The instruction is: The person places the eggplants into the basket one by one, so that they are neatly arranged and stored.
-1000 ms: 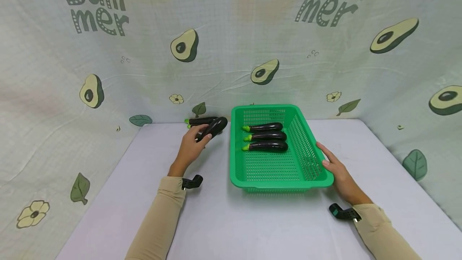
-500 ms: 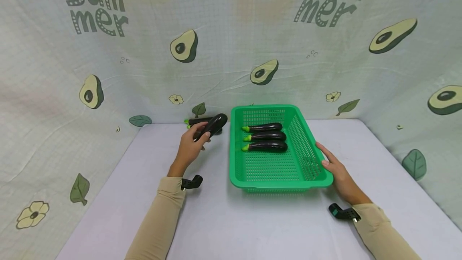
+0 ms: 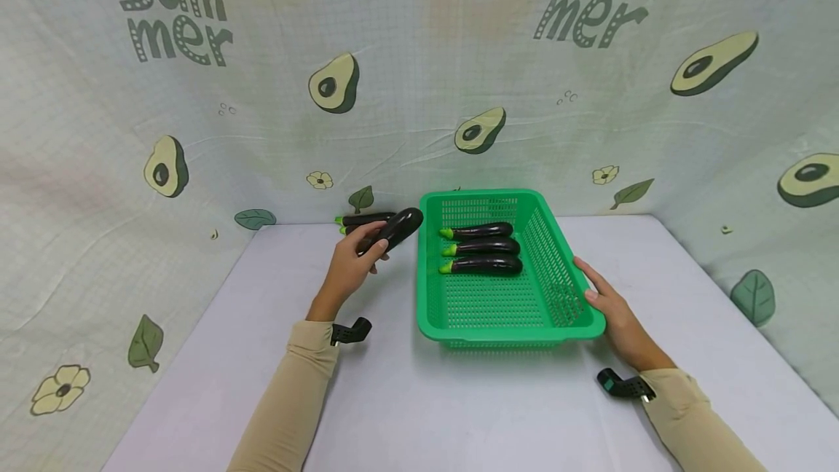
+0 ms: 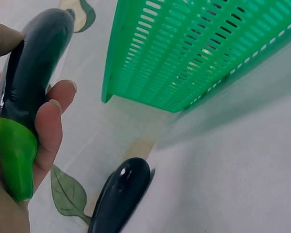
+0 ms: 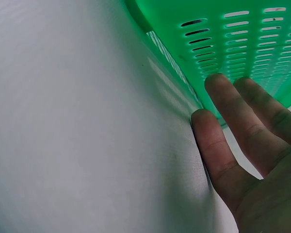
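My left hand (image 3: pixel 347 264) holds a dark purple eggplant (image 3: pixel 401 228) above the table, left of the green basket (image 3: pixel 485 335). In the left wrist view, thumb and fingers curl round this eggplant (image 4: pixel 39 58) near its green stem end. Three eggplants (image 3: pixel 488 266) lie side by side in the basket, stems to the left. My right hand (image 3: pixel 619 319) grips the basket's right rim, thumb on top. Its fingers (image 5: pixel 242 111) reach below against the slotted outer wall (image 5: pixel 242 39) in the right wrist view.
Behind my left hand, more eggplants (image 3: pixel 367 220) lie at the table's back edge, partly hidden; one eggplant (image 4: pixel 119 194) shows in the left wrist view. A printed cloth (image 3: pixel 393 151) hangs behind the white table (image 3: pixel 459 414).
My left hand has lifted the eggplant slightly and swung it right, so its tip is now by the basket's left rim. My right hand and the basket have stayed put.
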`<state>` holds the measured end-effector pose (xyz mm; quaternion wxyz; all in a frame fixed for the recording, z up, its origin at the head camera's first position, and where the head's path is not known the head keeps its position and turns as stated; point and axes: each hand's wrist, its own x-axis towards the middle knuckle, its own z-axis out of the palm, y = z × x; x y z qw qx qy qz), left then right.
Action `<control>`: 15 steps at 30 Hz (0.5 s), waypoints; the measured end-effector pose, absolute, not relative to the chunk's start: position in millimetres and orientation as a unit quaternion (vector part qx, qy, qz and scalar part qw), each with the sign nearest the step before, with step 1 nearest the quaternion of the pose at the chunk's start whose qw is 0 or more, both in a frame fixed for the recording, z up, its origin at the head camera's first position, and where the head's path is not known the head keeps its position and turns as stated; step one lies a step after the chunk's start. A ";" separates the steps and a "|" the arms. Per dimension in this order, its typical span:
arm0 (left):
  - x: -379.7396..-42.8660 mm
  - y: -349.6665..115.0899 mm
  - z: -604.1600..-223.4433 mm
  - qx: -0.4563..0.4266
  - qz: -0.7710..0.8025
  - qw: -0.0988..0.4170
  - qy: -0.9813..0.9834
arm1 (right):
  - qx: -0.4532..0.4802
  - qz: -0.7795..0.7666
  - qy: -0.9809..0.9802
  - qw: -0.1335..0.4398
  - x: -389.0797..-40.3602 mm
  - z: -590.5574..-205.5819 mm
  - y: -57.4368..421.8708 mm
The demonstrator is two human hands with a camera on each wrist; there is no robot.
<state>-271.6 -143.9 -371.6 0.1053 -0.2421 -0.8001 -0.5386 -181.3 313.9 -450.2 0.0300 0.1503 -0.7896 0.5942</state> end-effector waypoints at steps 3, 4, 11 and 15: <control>-271.9 -141.6 -371.5 -0.256 -0.541 0.107 -0.794 | 0.149 0.595 -0.789 0.029 -181.6 -450.6 314.6; -271.8 -140.7 -371.3 -0.260 -0.540 0.107 -0.793 | 0.149 0.595 -0.789 0.029 -181.7 -450.8 314.8; -268.3 -135.9 -368.1 -0.278 -0.508 0.090 -0.810 | 0.152 0.597 -0.787 0.030 -182.1 -451.1 314.9; -267.6 -133.6 -366.2 -0.283 -0.506 0.072 -0.812 | 0.152 0.598 -0.786 0.029 -181.8 -450.7 314.9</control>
